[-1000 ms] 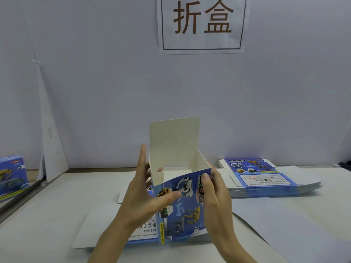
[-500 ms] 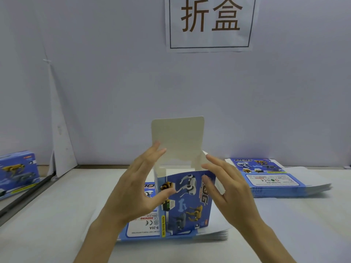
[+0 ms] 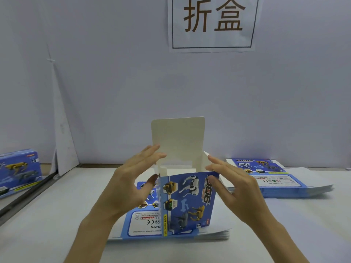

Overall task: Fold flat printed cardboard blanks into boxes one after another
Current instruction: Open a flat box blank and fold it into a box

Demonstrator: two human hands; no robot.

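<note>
Blue printed box stands upright on a stack of flat blanks, its lid flap raised at the back. The left hand and right hand flank its open top, fingers straight and released, touching the side flaps. Uneven pressing could, I judge, skew the walls or topple it. Only white inner walls show inside; the bottom is hidden. A second stack of blanks lies right of the box, and a finished box far left.

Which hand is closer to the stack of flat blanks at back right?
Right. The right hand is on the right of the half-folded box, toward that stack; the left hand is on the box's left, farther away.
</note>
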